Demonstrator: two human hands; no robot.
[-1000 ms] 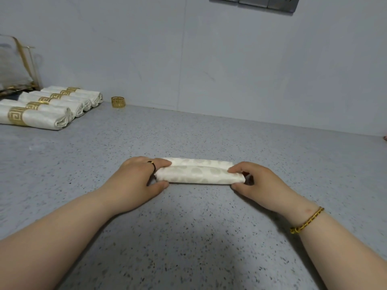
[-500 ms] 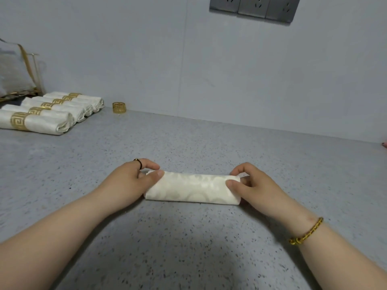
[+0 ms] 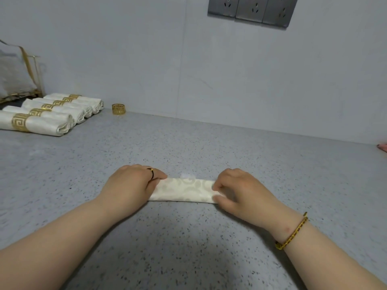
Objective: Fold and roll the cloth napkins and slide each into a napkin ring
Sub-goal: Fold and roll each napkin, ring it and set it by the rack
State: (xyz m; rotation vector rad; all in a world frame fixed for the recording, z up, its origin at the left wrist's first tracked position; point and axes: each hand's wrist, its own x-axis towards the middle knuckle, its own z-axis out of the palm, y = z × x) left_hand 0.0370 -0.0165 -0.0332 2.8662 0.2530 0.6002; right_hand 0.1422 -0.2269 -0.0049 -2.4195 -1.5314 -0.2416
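Cream patterned cloth napkin (image 3: 184,190) is lying mid-bench, tightened from a loose double fold a second ago into one flat roll, so rolling is looking nearly finished. The left hand (image 3: 127,185) and right hand (image 3: 240,189) are gripping its ends, fingers curled. The spare gold napkin ring (image 3: 118,109) is standing well apart by the far wall, with bare grey speckled bench (image 3: 188,248) between.

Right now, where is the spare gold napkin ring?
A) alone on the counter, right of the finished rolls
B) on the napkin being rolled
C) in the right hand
A: the napkin ring stands by itself on the counter, just right of the finished rolls.
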